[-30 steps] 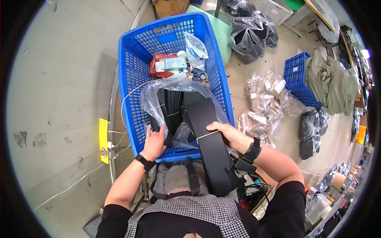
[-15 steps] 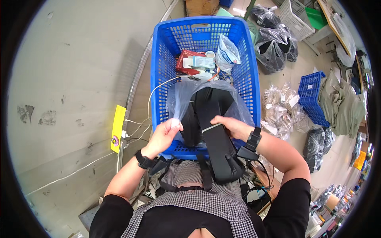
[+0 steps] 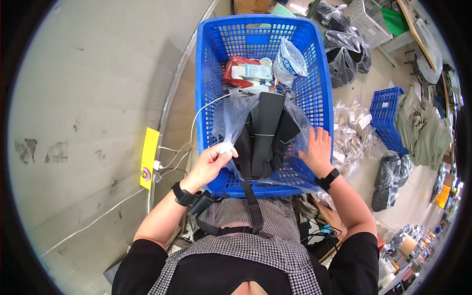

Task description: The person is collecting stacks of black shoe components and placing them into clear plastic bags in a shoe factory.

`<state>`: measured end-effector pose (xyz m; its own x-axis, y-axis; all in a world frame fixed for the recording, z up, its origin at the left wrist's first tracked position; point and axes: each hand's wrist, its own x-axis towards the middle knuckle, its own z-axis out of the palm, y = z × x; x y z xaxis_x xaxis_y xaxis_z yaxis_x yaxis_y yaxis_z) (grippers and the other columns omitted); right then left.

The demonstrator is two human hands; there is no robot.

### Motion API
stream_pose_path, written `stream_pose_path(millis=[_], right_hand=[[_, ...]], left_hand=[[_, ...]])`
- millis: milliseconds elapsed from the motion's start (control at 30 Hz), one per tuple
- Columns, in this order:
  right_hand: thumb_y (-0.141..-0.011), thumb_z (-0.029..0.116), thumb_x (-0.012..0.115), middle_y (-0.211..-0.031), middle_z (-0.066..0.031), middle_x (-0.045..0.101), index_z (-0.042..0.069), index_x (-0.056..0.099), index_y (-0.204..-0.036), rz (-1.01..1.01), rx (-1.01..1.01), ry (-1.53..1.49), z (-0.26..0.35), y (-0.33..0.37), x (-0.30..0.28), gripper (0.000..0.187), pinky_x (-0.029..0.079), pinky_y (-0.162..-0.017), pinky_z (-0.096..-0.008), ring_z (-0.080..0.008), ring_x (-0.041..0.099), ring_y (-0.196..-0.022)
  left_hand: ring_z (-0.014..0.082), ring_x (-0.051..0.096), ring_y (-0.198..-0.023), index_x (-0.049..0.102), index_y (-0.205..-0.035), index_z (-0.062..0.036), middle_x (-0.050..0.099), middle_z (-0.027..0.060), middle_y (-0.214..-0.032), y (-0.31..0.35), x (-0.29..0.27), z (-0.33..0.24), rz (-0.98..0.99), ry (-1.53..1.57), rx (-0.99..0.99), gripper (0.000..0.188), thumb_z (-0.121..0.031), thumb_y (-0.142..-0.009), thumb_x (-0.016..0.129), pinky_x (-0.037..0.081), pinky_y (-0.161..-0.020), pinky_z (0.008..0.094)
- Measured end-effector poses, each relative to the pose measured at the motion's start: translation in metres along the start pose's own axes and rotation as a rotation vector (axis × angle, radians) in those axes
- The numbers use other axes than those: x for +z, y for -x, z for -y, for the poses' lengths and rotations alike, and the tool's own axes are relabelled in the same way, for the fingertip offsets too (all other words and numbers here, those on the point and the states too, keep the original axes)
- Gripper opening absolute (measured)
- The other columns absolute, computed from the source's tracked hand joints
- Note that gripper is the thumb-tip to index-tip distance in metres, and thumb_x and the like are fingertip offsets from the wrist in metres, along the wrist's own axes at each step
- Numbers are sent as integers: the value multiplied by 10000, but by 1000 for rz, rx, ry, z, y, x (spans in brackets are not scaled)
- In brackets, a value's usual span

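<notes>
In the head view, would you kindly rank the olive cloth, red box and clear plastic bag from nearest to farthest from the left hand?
1. Clear plastic bag, held by the left hand.
2. Red box, farther inside the blue basket.
3. Olive cloth, outside, far right.

The person wore a black top (image 3: 211, 271) with short black sleeves (image 3: 355, 258). A black-and-white checked apron (image 3: 241, 248) was fitted over it, crossed by a black strap (image 3: 252, 204). The left wrist carried a black wristband (image 3: 184, 195), a boxy black module (image 3: 202, 202) beside it; the right, a slimmer black band (image 3: 327, 180).
</notes>
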<state>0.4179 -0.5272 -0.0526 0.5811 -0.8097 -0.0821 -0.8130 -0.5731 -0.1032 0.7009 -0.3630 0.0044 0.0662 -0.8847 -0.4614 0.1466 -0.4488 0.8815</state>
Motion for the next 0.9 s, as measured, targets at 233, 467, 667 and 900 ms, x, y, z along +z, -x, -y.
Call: stream_pose_path(millis=[233, 467, 667, 900], right_hand=[[-819, 122, 531, -742, -77, 639, 72, 618, -918, 318, -72, 397, -21, 3, 15, 140, 449, -714, -345, -228, 632, -756], [-860, 152, 511, -778, -245, 631, 7, 566, -900, 197, 347, -264, -52, -11, 13, 160, 490, -700, -506, -433, 622, -783], [-893, 208, 512, -765, -238, 620, 34, 564, -895, 0, 501, -452, -47, -2, 7, 182, 461, -673, -527, -442, 600, -753], [-918, 252, 506, -741, -239, 613, 43, 573, -876, -5, 548, -469, -45, 1, 0, 223, 458, -656, -523, -439, 599, -747]], left_hand=[[122, 562, -951, 568, -1181, -35, 605, 32, -987, -44, -4, -13, 109, 187, 24, 297, -128, -899, 585, 423, -875, 264], [86, 529, -704, 152, -1488, -170, 590, 50, -936, -110, -23, -18, 12, 469, -25, 751, -104, -892, 604, 481, -683, 281], [120, 562, -913, 312, -1444, -209, 541, 52, -1178, -168, -33, -5, -74, 532, -10, 602, -193, -912, 593, 466, -749, 276], [189, 168, -1411, 349, -1438, -215, 230, 54, -1527, -199, -24, -18, -149, 373, 117, 553, -358, -931, 517, 126, -1110, 397]])
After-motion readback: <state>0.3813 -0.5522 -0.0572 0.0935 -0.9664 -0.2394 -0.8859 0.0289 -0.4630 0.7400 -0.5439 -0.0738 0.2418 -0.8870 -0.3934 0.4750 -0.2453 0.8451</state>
